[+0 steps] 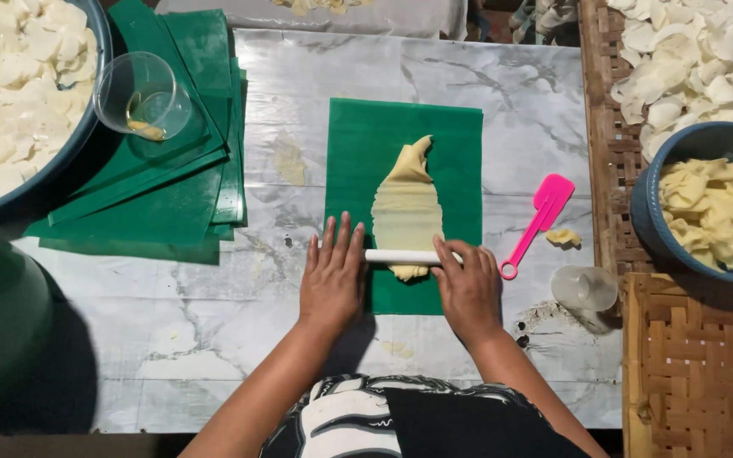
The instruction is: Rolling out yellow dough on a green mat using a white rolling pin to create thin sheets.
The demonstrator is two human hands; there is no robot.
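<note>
A thin yellow sheet of dough (406,208) lies flattened on a green plastic sheet (358,153) in the middle of a marble-patterned table (214,331). Across the dough's near end rests a white rolling pin (400,256). My left hand (332,276) presses flat on the pin's left end, fingers spread. The right end of the pin is covered by my right hand (468,284), which lies flat on it too. A small lump of dough shows just below the pin.
A stack of green sheets (171,195) with a clear plastic cup (142,93) lies at left, beside a blue bowl of white chips (10,93). A pink spatula (540,220), a tipped cup (587,290), a blue bowl of yellow pieces (710,208) and woven trays (697,365) stand right.
</note>
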